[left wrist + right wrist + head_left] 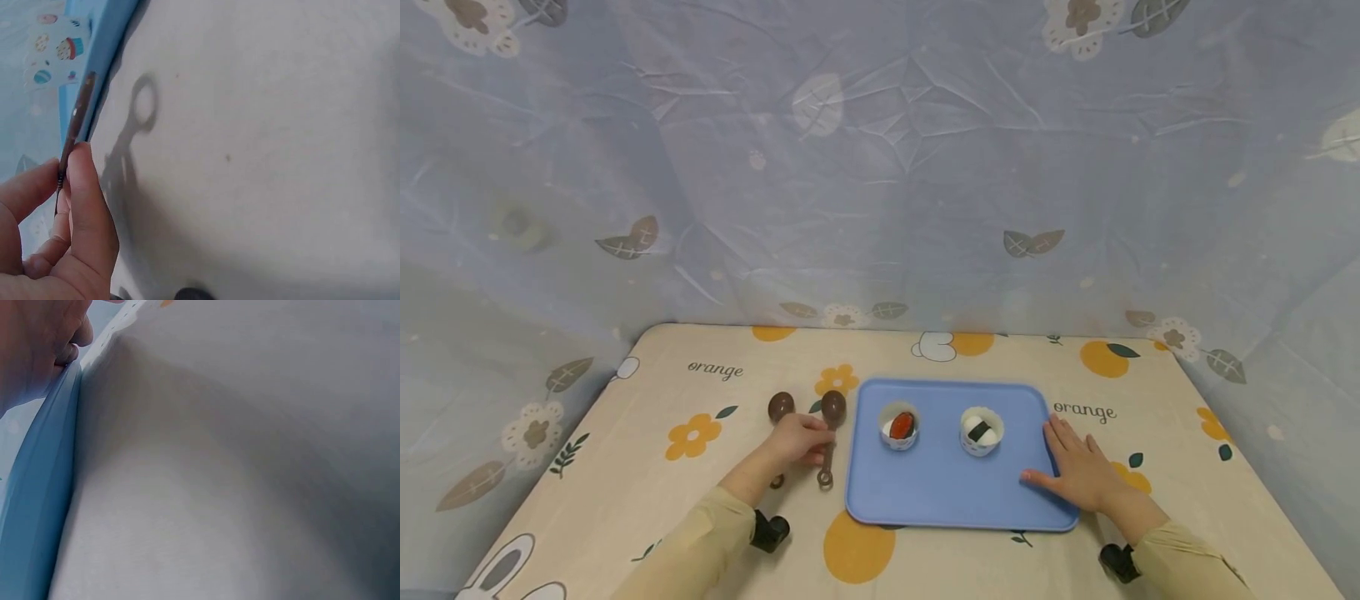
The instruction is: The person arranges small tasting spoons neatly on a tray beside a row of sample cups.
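Note:
My left hand (799,439) pinches the handle of a brown spoon (833,408) beside the tray's left edge. The left wrist view shows its thin handle (78,119) between thumb and fingers, with a ringed shadow on the cloth. A second brown spoon (781,406) lies just left, its handle mostly hidden behind that hand. My right hand (1077,467) rests with straight fingers on the right rim of a blue tray (917,500). On the tray stand a paper cup (895,444) with an orange-red-topped sushi piece and another paper cup (977,447) with a white rice ball banded in black.
A cream tablecloth (745,533) printed with oranges, flowers and leaves covers the table. Behind and at both sides hangs a grey-blue patterned curtain (880,208), meeting the table's back edge.

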